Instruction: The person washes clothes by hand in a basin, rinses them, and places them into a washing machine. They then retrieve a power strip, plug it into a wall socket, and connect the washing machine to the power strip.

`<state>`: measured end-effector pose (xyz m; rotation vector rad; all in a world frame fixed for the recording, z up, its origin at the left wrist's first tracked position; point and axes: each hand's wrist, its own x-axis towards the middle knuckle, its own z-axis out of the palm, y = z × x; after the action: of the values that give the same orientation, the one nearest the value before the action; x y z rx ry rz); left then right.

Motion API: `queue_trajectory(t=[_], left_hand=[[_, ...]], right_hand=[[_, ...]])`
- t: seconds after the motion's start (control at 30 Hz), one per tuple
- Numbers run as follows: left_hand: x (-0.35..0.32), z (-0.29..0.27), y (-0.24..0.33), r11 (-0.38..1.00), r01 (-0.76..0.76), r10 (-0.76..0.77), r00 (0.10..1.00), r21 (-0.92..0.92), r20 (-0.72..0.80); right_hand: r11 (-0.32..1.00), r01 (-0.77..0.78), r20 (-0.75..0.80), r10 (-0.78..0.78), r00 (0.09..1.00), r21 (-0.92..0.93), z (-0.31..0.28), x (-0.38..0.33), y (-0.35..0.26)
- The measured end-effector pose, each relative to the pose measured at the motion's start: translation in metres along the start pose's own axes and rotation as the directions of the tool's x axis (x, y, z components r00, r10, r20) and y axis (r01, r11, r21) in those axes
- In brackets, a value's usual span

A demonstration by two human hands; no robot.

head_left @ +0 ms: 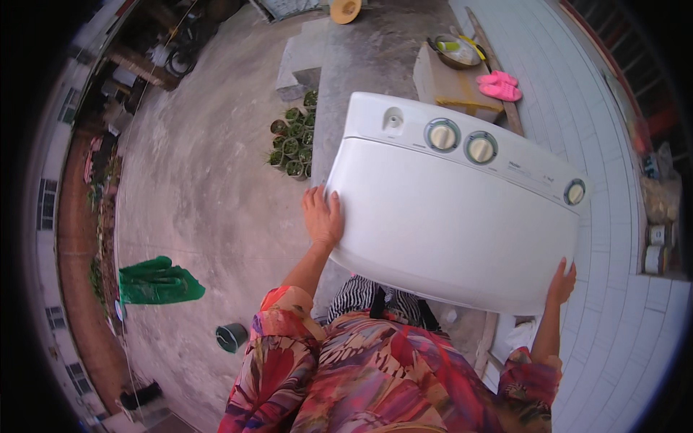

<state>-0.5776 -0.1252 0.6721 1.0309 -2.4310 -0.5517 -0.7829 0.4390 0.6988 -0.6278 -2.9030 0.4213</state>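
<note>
Both hands grip the white washing machine lid (pixel 451 216), mid-frame: left hand (pixel 322 216) flat on its left edge, right hand (pixel 561 283) at lower right corner, fingers partly hidden behind it. Lid blocks whatever's beneath. Lower left: green cloth (pixel 155 281), dark bucket (pixel 231 336). Further up: potted plants (pixel 294 137); pink slippers (pixel 499 84) upper right. Far clutter at the top left is hard to make out.

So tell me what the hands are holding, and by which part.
Both hands grip the white washing machine. The left hand lies flat on its left edge; the right hand clasps its lower right corner. Whether it is lifted off the ground cannot be told.
</note>
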Motion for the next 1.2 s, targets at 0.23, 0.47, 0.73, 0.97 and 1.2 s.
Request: queue_trajectory(t=[0.23, 0.47, 0.73, 0.97, 1.2], left_hand=[[0.005, 0.011, -0.053, 0.338, 0.563, -0.624, 0.734, -0.754, 0.269], [0.045, 0.068, -0.145, 0.693, 0.513, -0.405, 0.858, -0.507, 0.315], [0.122, 0.110, -0.125, 0.917, 0.064, 0.171, 0.829, -0.395, 0.532], [0.161, 0.156, -0.121, 0.948, -0.042, 0.266, 0.648, -0.316, 0.713], [0.159, 0.127, -0.187, 0.779, 0.219, 0.134, 0.857, -0.588, 0.498]], right_hand=[[0.930, 0.238, -0.173, -0.196, 0.965, 0.278, -0.017, -0.028, -0.011], [0.633, 0.647, -0.002, -0.714, 0.700, 0.425, -0.008, -0.230, -0.293], [0.521, 0.852, 0.015, -0.853, 0.521, 0.055, 0.091, -0.279, -0.390], [0.536, 0.841, 0.061, -0.844, 0.532, 0.080, 0.099, -0.279, -0.401], [0.538, 0.839, 0.080, -0.843, 0.533, 0.078, 0.100, -0.279, -0.400]])
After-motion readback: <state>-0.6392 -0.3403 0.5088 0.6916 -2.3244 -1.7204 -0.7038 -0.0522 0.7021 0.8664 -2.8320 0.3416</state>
